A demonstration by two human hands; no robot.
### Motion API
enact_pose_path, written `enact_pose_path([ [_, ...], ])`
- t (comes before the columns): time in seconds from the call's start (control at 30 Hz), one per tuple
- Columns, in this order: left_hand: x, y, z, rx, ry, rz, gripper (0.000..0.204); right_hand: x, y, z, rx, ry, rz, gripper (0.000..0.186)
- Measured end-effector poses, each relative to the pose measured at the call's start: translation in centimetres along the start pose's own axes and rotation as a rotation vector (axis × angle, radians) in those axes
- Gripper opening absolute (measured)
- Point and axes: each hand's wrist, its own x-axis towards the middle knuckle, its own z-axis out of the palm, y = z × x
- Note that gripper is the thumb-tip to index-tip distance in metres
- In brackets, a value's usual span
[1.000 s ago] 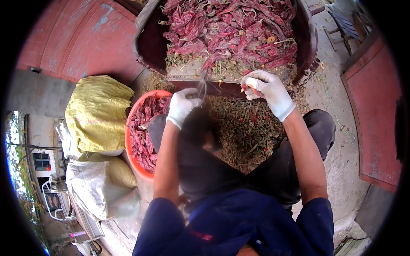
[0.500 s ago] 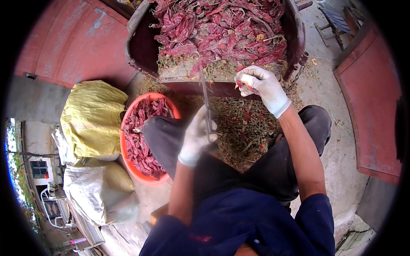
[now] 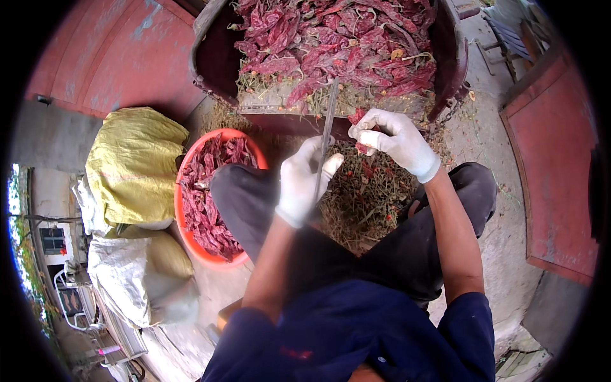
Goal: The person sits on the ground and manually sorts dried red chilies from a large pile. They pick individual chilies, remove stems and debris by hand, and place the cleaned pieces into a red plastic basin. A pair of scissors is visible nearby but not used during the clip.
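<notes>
Left hand: fingers grip a slender metal tool. Right hand: fingers pinch a dried red chilli. Beyond the fingers: heaped dried chillies.

The left hand and, toward two o'clock, the right hand wear close-fitting white fabric gloves, grubby at the fingers, with snug cuffs at the wrists. Toward six o'clock spreads a short-sleeved navy-blue cloth shirt with a blurry red mark and, at five o'clock, a small pale round button. Plain charcoal-black cloth trousers reach from nine to three o'clock.
</notes>
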Motion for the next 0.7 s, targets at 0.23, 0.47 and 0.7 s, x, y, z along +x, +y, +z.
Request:
enact_pose_path([
  [0.23,0.9,0.1,-0.6,0.255,-0.068,0.242,0.051,-0.2,0.3,-0.4,-0.030,-0.097,-0.076,0.010],
  [0.47,0.8,0.3,-1.0,0.295,-0.127,0.312,0.052,-0.7,-0.1,-0.2,-0.161,-0.119,0.002,0.010],
  [0.7,0.8,-0.6,-0.9,0.445,-0.096,0.374,0.046,-0.6,0.5,-0.5,-0.200,-0.131,-0.023,0.011],
])
